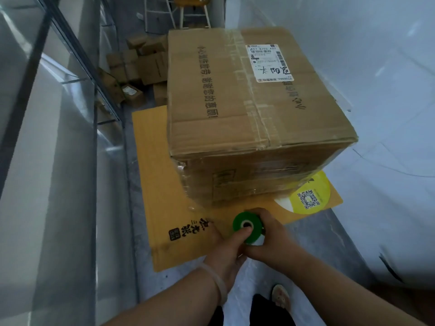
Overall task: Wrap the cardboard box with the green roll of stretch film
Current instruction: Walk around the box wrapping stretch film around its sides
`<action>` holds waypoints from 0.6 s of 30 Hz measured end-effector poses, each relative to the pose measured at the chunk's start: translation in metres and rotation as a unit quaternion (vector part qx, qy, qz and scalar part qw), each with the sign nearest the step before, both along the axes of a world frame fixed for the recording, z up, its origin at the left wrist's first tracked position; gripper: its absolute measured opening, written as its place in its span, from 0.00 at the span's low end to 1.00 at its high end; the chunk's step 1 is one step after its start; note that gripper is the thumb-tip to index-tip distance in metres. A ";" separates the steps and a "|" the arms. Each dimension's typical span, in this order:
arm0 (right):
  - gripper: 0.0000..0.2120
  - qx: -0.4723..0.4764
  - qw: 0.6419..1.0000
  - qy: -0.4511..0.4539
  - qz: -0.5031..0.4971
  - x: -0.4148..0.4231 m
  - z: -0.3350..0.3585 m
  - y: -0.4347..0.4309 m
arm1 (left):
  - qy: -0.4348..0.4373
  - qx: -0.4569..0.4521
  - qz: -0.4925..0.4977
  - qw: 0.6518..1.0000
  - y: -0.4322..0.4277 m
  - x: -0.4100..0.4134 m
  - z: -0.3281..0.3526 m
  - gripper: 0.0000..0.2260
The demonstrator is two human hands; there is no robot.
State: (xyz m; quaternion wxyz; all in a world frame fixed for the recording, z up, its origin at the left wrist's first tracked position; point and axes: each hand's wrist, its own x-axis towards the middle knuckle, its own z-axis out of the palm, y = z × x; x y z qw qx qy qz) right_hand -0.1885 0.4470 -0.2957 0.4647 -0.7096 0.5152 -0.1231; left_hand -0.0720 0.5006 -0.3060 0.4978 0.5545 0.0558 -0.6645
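Green roll of stretch film [247,225] is held low in front of the near face of the cardboard box [254,102], both hands clamped on it, so it's basically set up as a hand dispenser. The left hand [226,252] is closed on the roll with its thumb pressed at the core hole, probably so the roll can be spun or braked, while the right hand [270,236] is wrapped over the far side of the roll to steady it. Neither grip is loose; both are shut on the roll. The box is parked on a flattened yellow cardboard sheet [150,184] on the floor, likely to keep it off the grey floor and let it be worked around. Shiny film can already be made out stretched around the lower part of the box's near side, and a clear strip seems to run from the box's left corner down toward the roll, though that bit is hard to tell. Top of the box, with its shipping label [268,63], looks uncovered, so plenty of wrapping is judged to be left.
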 end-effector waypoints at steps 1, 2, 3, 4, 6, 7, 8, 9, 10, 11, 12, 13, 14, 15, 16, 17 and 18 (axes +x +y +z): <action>0.33 0.013 1.000 0.005 0.007 -0.006 0.000 -0.008 | -0.002 0.001 0.016 1.000 -0.004 -0.009 0.001 0.49; 0.34 0.019 1.000 0.007 0.015 -0.012 -0.001 -0.015 | -0.003 0.001 0.034 0.999 -0.008 -0.018 0.001 0.50; 0.35 0.015 1.000 0.007 0.025 -0.018 -0.001 -0.023 | -0.001 -0.001 0.056 0.998 -0.012 -0.026 0.002 0.51; 0.37 0.005 0.999 0.008 0.043 -0.024 -0.002 -0.031 | 0.000 -0.002 0.078 0.997 -0.016 -0.034 0.001 0.51; 0.40 -0.019 0.994 0.020 0.103 -0.038 -0.004 -0.046 | 0.005 -0.005 0.116 0.993 -0.025 -0.047 0.000 0.52; 0.40 -0.032 0.990 0.029 0.132 -0.045 -0.004 -0.053 | 0.007 -0.007 0.133 0.991 -0.029 -0.054 0.002 0.52; 0.38 -0.041 0.987 0.035 0.151 -0.051 -0.004 -0.060 | 0.006 -0.010 0.147 0.989 -0.034 -0.060 0.004 0.52; 0.36 -0.040 0.986 0.037 0.160 -0.057 -0.002 -0.065 | 0.001 -0.011 0.160 0.987 -0.039 -0.066 0.004 0.53; 0.36 -0.030 0.986 0.033 0.163 -0.062 0.000 -0.069 | -0.003 -0.013 0.174 0.985 -0.043 -0.072 0.005 0.55; 0.35 -0.016 0.986 0.027 0.164 -0.065 0.003 -0.073 | -0.006 -0.013 0.184 0.983 -0.046 -0.077 0.005 0.57; 0.34 -0.002 0.986 0.021 0.164 -0.068 0.005 -0.076 | -0.005 -0.016 0.189 0.982 -0.050 -0.082 0.007 0.60; 0.33 0.005 0.987 0.021 0.161 -0.071 0.007 -0.079 | -0.004 -0.019 0.192 0.981 -0.052 -0.087 0.009 0.60; 0.31 -0.001 0.988 0.018 0.156 -0.073 0.009 -0.081 | -0.006 -0.021 0.198 0.980 -0.054 -0.091 0.010 0.61; 0.30 -0.019 0.988 0.013 0.152 -0.075 0.011 -0.083 | -0.007 -0.026 0.205 0.978 -0.056 -0.093 0.012 0.61; 0.31 -0.041 0.987 0.009 0.152 -0.076 0.014 -0.084 | -0.016 -0.030 0.212 0.977 -0.058 -0.095 0.012 0.60; 0.31 -0.058 0.986 0.007 0.158 -0.077 0.017 -0.085 | -0.025 -0.037 0.219 0.975 -0.061 -0.097 0.013 0.59; 0.32 -0.071 0.983 0.008 0.167 -0.078 0.018 -0.085 | -0.033 -0.042 0.223 0.973 -0.062 -0.098 0.013 0.58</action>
